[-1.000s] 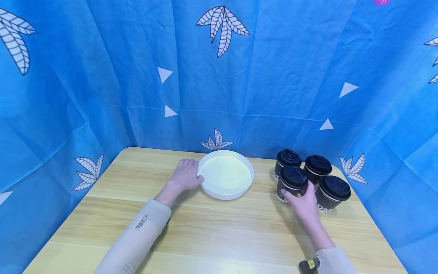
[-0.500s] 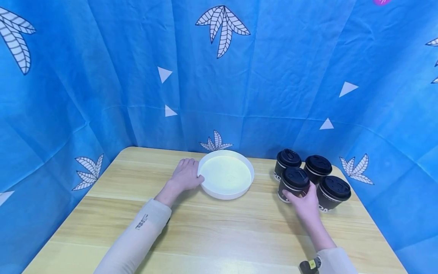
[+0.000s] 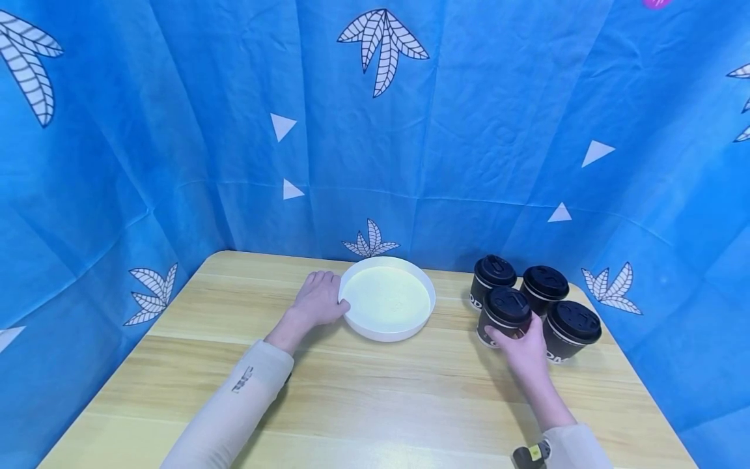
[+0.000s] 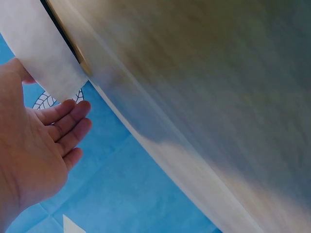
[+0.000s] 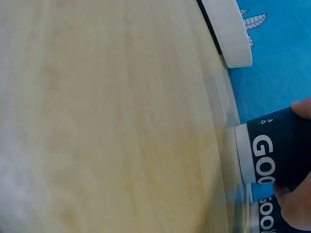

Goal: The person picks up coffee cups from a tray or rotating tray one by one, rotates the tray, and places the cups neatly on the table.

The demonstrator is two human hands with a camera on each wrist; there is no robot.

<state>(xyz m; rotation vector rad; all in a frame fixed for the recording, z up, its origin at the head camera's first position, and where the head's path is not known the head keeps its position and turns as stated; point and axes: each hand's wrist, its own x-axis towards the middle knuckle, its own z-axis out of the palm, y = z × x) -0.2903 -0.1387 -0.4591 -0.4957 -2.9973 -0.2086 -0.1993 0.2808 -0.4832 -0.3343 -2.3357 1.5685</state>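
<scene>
In the head view my left hand holds the left edge of a round white tray, its thumb at the rim. The left wrist view shows the thumb and the fingertips at the tray's wall. My right hand grips a black lidded paper coffee cup by its side, thumb in front. White letters show on that cup in the right wrist view; its base is near the table surface, and I cannot tell whether it touches. The cup stands upright. The far fingers are partly hidden by it.
Close around the held cup stand more black lidded coffee cups: one behind, one at back right and one to the right. The wooden table ends at a blue patterned curtain at the back and sides.
My right hand and the cup it holds have shifted very slightly to the right and towards me. The left hand and the tray have stayed in place.
</scene>
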